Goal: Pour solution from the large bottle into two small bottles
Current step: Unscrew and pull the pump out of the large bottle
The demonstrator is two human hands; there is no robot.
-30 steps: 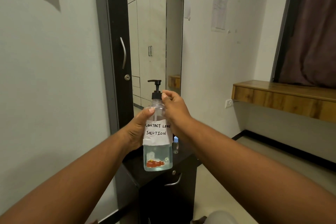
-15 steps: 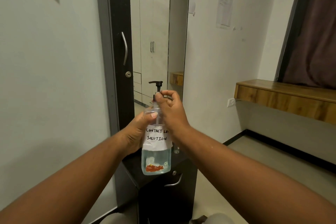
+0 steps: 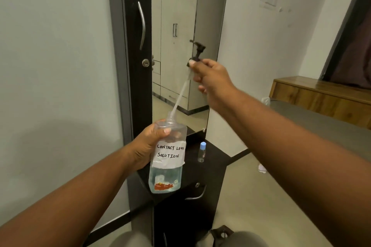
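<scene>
here, head view: left hand (image 3: 146, 148) wrapped round bottle (image 3: 167, 156) held above cabinet (image 3: 210, 166), right hand (image 3: 210, 78) pinching pump (image 3: 197, 52) with tube (image 3: 181, 94) half drawn out, one small bottle (image 3: 201, 151) capped on cabinet; risk: tube drips or snags the neck, spilling solution.

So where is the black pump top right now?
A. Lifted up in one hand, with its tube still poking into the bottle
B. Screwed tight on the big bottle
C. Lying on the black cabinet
A: the right hand holds the pump top above the big bottle, and its tube slants down into the open neck.
</scene>
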